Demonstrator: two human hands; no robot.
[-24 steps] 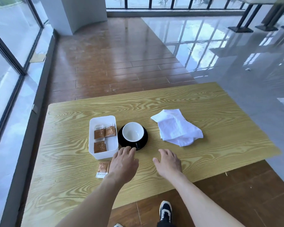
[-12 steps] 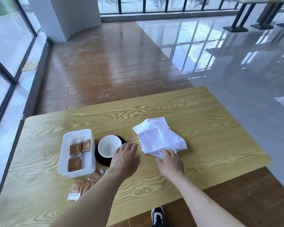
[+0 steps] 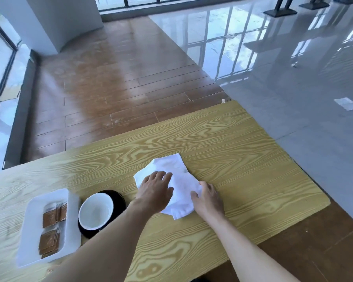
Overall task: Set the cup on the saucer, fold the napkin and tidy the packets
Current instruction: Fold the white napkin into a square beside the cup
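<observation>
Both hands are down on the white napkin (image 3: 178,180), which lies rumpled near the middle of the desk (image 3: 243,159), a little toward its near edge. The left hand (image 3: 155,190) presses flat on the cloth's left part, grip spread wide; the right hand (image 3: 208,198) rests at its right edge, grip loosely wide (thumb on the cloth). Toward the desk's left end the white cup (image 3: 95,211) sits on the black saucer (image 3: 118,200), just beside a white tray (image 3: 33,237) holding brown packets (image 3: 50,231).
</observation>
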